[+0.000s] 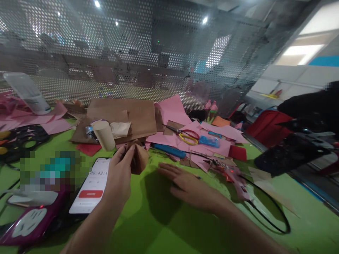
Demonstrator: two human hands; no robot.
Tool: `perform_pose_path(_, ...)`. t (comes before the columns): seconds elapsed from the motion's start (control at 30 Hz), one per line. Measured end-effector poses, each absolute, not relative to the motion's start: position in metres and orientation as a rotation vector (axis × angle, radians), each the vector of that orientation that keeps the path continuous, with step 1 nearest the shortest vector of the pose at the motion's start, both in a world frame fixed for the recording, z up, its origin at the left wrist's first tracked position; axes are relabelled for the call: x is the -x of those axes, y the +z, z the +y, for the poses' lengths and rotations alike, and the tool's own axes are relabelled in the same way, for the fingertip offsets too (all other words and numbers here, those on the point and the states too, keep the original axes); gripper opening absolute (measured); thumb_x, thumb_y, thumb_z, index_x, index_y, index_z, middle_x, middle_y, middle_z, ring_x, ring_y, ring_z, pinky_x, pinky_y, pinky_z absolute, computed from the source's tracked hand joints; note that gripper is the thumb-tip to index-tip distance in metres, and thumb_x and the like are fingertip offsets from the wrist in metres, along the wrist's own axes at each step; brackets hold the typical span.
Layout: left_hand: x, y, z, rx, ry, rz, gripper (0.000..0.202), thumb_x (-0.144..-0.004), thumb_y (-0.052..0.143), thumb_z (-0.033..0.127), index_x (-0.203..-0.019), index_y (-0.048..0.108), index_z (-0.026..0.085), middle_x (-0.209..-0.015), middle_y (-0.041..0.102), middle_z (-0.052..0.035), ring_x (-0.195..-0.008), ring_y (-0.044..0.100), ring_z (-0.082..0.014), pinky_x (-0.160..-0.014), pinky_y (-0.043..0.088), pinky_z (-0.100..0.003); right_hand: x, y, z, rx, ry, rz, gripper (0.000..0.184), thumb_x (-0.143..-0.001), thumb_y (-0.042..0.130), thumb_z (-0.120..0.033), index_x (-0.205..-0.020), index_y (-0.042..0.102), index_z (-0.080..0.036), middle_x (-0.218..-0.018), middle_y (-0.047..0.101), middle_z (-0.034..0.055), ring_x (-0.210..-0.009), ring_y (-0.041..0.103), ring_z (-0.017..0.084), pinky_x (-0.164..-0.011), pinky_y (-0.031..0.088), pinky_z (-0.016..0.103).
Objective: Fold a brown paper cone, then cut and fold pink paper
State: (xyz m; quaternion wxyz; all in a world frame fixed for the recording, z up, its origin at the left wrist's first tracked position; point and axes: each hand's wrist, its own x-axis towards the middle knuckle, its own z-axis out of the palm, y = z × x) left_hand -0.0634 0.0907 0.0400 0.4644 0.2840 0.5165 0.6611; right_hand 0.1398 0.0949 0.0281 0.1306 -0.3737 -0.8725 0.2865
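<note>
My left hand (122,164) is closed on a small folded piece of brown paper (140,158), pinched between thumb and fingers above the green table. To the right of it, my right hand (182,181) hovers palm down with its fingers stretched out, holding nothing. Just left of my left wrist lies a phone (88,188) with a timer on its screen, partly covered by that hand. A cardboard tube (104,135) stands upright behind my left hand. Beyond my right fingertips lies a blue utility knife (170,150).
Scissors (189,137) with red and yellow handles rest on pink paper (172,111). A pink glue gun (237,181) with a looped black cable lies at the right. A white-capped bottle (28,93) leans at the far left. A perforated metal screen (132,53) bounds the back.
</note>
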Motion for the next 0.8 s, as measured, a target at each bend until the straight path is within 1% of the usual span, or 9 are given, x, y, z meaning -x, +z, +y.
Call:
perform_pose_path(0.1,0.062,0.037,0.092,-0.671,1.600,1.257,0.008,-0.072,0.067,0.028,-0.078,0.066,0.022,-0.102,0.070,-0.0039,-0.103,0.061,-0.0220,-0.083,0.049,-0.027,-0.146,0.033,0.086,1.070,0.870,-2.637,0.068,-0.079,0.065,-0.008,-0.142,0.048,-0.028,-0.152,0.039,0.0047,-0.140,0.036,0.028,-0.117,0.028,0.043)
perform_pose_path(0.2,0.060,0.022,0.097,-0.634,1.611,1.149,0.021,-0.072,0.068,0.032,-0.090,0.068,0.021,-0.106,0.070,-0.0039,-0.103,0.062,-0.0211,-0.085,0.048,-0.028,-0.164,0.049,0.067,1.124,0.931,-2.704,0.056,-0.083,0.067,-0.019,-0.136,0.055,-0.031,-0.145,0.049,0.0051,-0.132,0.047,0.028,-0.111,0.036,0.042)
perform_pose_path(0.27,0.058,0.013,0.099,-0.637,1.567,1.109,0.028,-0.070,0.073,0.033,-0.095,0.069,0.020,-0.104,0.070,-0.0033,-0.099,0.062,-0.0196,-0.085,0.046,-0.027,-0.179,0.066,0.050,1.195,0.984,-2.743,0.040,-0.083,0.069,-0.022,-0.121,0.067,-0.032,-0.128,0.065,0.0056,-0.118,0.059,0.027,-0.101,0.044,0.038)
perform_pose_path(0.3,0.057,0.010,0.100,-0.636,1.538,1.098,0.030,-0.069,0.074,0.034,-0.095,0.070,0.020,-0.103,0.071,-0.0027,-0.098,0.062,-0.0186,-0.084,0.045,-0.027,-0.186,0.075,0.043,1.186,1.080,-2.767,0.028,-0.082,0.070,-0.024,-0.108,0.074,-0.032,-0.106,0.074,0.0039,-0.100,0.067,0.023,-0.089,0.050,0.033)
perform_pose_path(0.37,0.055,0.005,0.100,-0.618,1.496,1.068,0.030,-0.068,0.077,0.033,-0.094,0.071,0.020,-0.100,0.071,-0.0015,-0.094,0.062,-0.0165,-0.082,0.044,-0.025,-0.195,0.089,0.034,1.201,1.237,-2.736,0.013,-0.083,0.069,-0.029,-0.093,0.077,-0.027,-0.083,0.076,0.0033,-0.080,0.069,0.020,-0.073,0.051,0.027)
perform_pose_path(0.43,0.051,0.004,0.097,-0.606,1.470,1.008,0.029,-0.066,0.078,0.033,-0.090,0.072,0.020,-0.095,0.072,-0.0009,-0.089,0.062,-0.0153,-0.079,0.044,-0.023,-0.196,0.095,0.036,1.309,1.211,-2.544,0.020,-0.090,0.059,-0.035,-0.091,0.075,-0.023,-0.084,0.074,0.0045,-0.079,0.068,0.018,-0.071,0.049,0.026)
perform_pose_path(0.5,0.047,0.004,0.093,-0.618,1.431,0.930,0.027,-0.064,0.080,0.032,-0.088,0.071,0.019,-0.091,0.072,-0.0005,-0.084,0.062,-0.0148,-0.076,0.044,-0.023,-0.189,0.090,0.047,1.381,1.106,-2.285,0.025,-0.090,0.058,-0.042,-0.095,0.071,-0.021,-0.088,0.072,0.0049,-0.076,0.065,0.018,-0.068,0.049,0.027)
perform_pose_path(0.63,0.040,0.005,0.086,-0.721,1.345,0.862,0.020,-0.069,0.076,0.029,-0.085,0.069,0.018,-0.086,0.070,-0.0011,-0.080,0.062,-0.0153,-0.075,0.046,-0.025,-0.164,0.062,0.080,1.305,1.039,-1.855,0.033,-0.085,0.064,-0.044,-0.108,0.061,-0.020,-0.105,0.067,0.0082,-0.097,0.062,0.022,-0.082,0.050,0.033)
perform_pose_path(0.8,0.040,0.004,0.084,-0.818,1.270,0.824,0.020,-0.072,0.074,0.028,-0.088,0.068,0.018,-0.087,0.070,-0.0025,-0.081,0.062,-0.0168,-0.078,0.047,-0.027,-0.138,0.031,0.095,1.188,1.215,-1.600,0.033,-0.074,0.075,-0.036,-0.099,0.062,-0.019,-0.094,0.069,0.0046,-0.088,0.064,0.020,-0.077,0.051,0.033)
